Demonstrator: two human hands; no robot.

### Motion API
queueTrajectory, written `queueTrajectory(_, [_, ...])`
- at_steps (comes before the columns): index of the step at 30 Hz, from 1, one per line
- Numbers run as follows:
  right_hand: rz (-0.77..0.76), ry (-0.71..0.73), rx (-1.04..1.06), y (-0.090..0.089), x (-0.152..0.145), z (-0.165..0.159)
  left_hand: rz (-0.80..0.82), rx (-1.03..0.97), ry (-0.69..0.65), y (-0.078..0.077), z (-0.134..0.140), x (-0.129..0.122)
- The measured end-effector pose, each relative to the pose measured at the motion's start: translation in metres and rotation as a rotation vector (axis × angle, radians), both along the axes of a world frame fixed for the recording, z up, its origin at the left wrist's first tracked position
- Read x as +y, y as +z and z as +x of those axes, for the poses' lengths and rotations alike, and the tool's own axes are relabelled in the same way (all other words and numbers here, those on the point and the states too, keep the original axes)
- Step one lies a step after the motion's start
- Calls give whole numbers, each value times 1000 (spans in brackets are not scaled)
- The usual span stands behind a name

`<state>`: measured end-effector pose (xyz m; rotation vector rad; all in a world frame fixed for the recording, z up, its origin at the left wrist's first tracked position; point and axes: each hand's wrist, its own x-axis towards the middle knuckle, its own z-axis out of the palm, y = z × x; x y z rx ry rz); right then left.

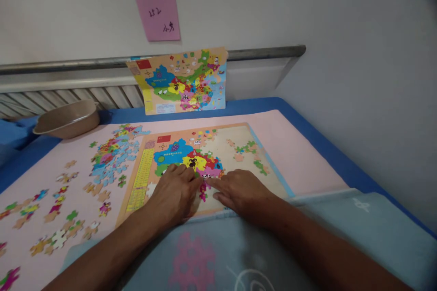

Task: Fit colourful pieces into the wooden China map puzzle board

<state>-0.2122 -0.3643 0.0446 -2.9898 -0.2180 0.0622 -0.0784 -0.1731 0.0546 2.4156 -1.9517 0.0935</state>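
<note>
A partly assembled map jigsaw puzzle [175, 151] lies in its flat board in front of me. My left hand [179, 186] rests over its lower middle, fingers curled together and pointing at a magenta puzzle piece [203, 192]; whatever is under them is hidden. From the other side my right hand [241, 188] reaches in, index finger stretched out and touching the pink panda area [206, 176], thumb apart from it. The two index fingertips nearly meet there. Blue, yellow and green joined sections show above my hands.
Loose puzzle pieces [105, 159] lie in a heap and scattered on the pink surface at left. Small joined groups [246, 148] sit on the board's right side. A finished picture sheet [184, 82] leans behind, below a metal rail [266, 52]. A brown basin [68, 120] stands back left.
</note>
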Motion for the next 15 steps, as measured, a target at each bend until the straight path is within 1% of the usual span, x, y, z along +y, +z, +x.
queueTrajectory(5, [17,2,-7,-2,-1,1,-19,-24,-15,-2,-2,-1])
queueTrajectory(11, [11,-3,31,6,1,1,-18,48,4,0,-4,0])
queueTrajectory(15, [2,-17,35,7,1,1,-10,116,47,2,-1,3])
